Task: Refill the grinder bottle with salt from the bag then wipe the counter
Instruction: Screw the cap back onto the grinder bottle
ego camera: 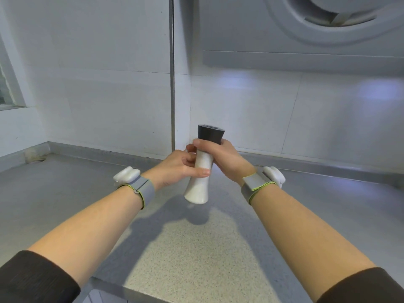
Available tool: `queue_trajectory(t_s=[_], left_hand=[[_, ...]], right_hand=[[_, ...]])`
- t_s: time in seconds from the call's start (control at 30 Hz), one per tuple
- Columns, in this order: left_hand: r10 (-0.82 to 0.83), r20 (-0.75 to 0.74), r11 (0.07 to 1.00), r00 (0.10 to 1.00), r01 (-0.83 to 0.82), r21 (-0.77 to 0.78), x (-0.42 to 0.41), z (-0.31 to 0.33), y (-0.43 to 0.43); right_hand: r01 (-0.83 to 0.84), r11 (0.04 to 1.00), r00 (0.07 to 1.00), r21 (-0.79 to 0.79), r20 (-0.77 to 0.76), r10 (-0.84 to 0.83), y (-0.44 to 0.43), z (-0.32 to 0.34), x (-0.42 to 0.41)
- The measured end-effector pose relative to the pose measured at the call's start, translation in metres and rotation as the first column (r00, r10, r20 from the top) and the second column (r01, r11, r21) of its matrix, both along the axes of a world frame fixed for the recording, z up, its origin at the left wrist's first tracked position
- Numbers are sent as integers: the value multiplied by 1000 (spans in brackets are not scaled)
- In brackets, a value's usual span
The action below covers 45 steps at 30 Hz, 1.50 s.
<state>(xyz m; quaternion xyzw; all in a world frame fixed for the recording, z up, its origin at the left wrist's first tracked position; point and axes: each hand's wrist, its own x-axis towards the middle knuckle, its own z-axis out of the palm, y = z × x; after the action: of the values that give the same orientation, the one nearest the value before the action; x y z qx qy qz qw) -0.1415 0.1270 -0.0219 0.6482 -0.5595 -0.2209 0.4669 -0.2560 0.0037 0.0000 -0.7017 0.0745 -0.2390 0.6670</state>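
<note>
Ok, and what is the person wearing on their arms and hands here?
No gloves show on the left hand or right hand. Each wrist carries a grey fabric strap with a yellow-green edge, left strap and right strap, each bearing a rounded white pod, left pod and right pod. Dark sleeves, left sleeve and right sleeve, end near the elbows.

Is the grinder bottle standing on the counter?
No: the left hand and right hand hold the grinder bottle tilted in the air above the counter.
</note>
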Motion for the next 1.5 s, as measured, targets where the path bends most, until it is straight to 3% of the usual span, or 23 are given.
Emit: queue_trajectory(t_s=[0.07, 0.13, 0.2, 0.3, 0.4, 0.5, 0.57, 0.63, 0.8, 0.9, 0.93, 1.0, 1.07, 1.13, 1.2, 1.33, 1.43, 1.5], left_hand=[[141, 48, 989, 989, -139, -53, -1, -4, -11], [196, 64, 978, 979, -190, -89, -3, -5, -16], [111, 31, 991, 993, -109, -82, -2, -3, -17], [-36, -47, 999, 998, 34, -36, -5, 1, -15], [-91, -73, 996, 993, 91, 1, -8, 2, -18], [-23, -78, 1000, 997, 23, -8, -12, 0, -24], [75, -45, 995, 996, -78, -57, -10, -3, -29], [130, -25, 988, 991, -132, -78, -8, -7, -30], [-17, -161, 1000, 987, 20, 18, -5, -6, -18], [-94, -135, 993, 986, 102, 51, -7, -6, -20], [-87, -132, 994, 987, 95, 59, -7, -7, -20], [-19, -125, 999, 992, 24, 42, -10, -8, -23], [85, -67, 996, 994, -86, -26, -13, -11, -29], [168, -30, 981, 985, -170, -96, -14, -15, -35], [146, -31, 984, 989, -148, -100, -13, -16, -35], [-11, -95, 999, 995, 14, 35, -6, -18, -28], [-35, -133, 995, 991, 47, 86, -8, -22, -31], [28, -104, 999, 994, -24, 45, -12, -24, -35]], right_hand=[[234, 972, 972, -40, 35, -232, 5, -3, 7], [313, 949, 948, -48, 70, -309, 5, -5, 11], [188, 981, 980, -45, 76, -184, -4, -3, 6], [-200, 979, 979, 39, 40, 198, -17, -2, -9], [-269, 957, 963, 108, 31, 267, -24, -3, -11], [35, 998, 999, 49, 24, -36, -14, -1, -6], [288, 958, 957, -2, 30, -288, -5, -6, 1], [342, 940, 937, 0, 74, -341, -1, -10, 5], [-132, 991, 991, 4, 28, 132, -19, -13, -10], [-250, 965, 968, 82, 7, 250, -24, -12, -12], [-215, 975, 977, 62, -1, 215, -22, -11, -10], [33, 999, 999, -28, -15, -34, -15, -8, -6], [326, 943, 945, -69, 15, -326, -6, -10, 2], [432, 901, 900, -38, 72, -429, 0, -15, 9], [323, 946, 944, -25, 86, -319, -5, -17, 6], [-93, 995, 995, -36, 21, 94, -27, -15, -13], [-65, 996, 998, -66, -21, 64, -33, -15, -12], [139, 986, 990, -91, -11, -140, -25, -16, -4]])
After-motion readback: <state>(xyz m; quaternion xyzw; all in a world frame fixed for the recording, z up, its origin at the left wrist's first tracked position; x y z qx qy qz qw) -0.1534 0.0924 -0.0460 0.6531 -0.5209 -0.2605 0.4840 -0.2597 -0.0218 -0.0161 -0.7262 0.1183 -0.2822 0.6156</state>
